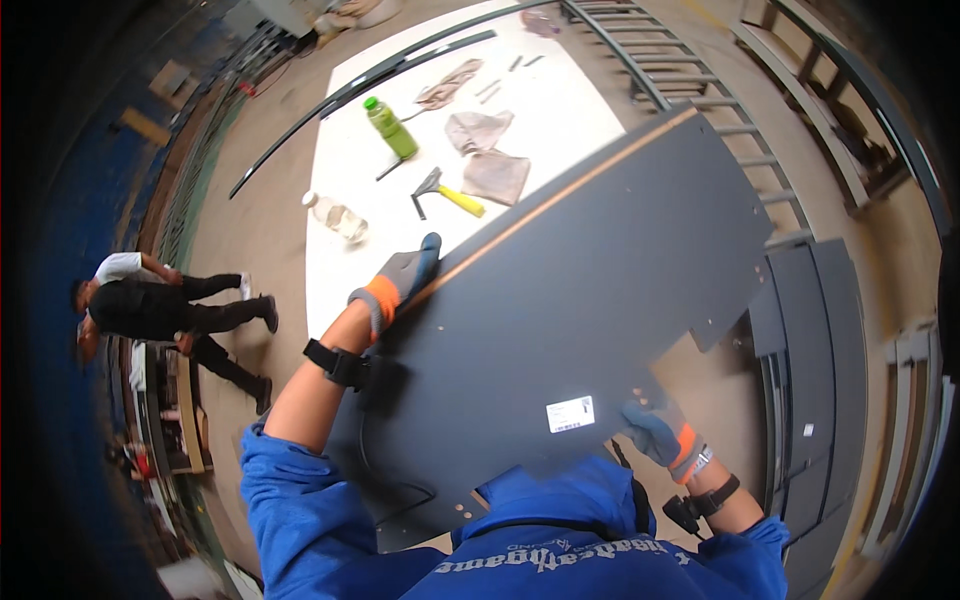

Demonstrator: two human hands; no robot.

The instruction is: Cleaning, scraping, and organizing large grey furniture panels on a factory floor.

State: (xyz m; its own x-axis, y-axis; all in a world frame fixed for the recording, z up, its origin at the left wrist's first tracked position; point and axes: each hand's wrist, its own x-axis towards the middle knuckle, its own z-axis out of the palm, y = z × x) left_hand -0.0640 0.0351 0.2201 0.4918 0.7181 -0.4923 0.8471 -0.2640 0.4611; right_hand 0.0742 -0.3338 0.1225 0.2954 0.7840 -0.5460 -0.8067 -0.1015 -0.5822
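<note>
The board (590, 260) lies before the person, the left hand (398, 280) at its left edge, the right hand (665, 432) at its near right edge. The table (560, 110) is beyond the board. On the table, the scraper (447, 194) lies between a near bottle (337, 218), left, and rags (497, 178), right. A far bottle (390, 128) sits behind the scraper. The rack (690, 75) is right of the table.

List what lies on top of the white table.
On the white table: a bottle of green liquid, a clear bottle, a yellow-handled tool, rags, long dark strips and small strips. The grey panel covers its near side; whatever lies beneath cannot be seen.
</note>
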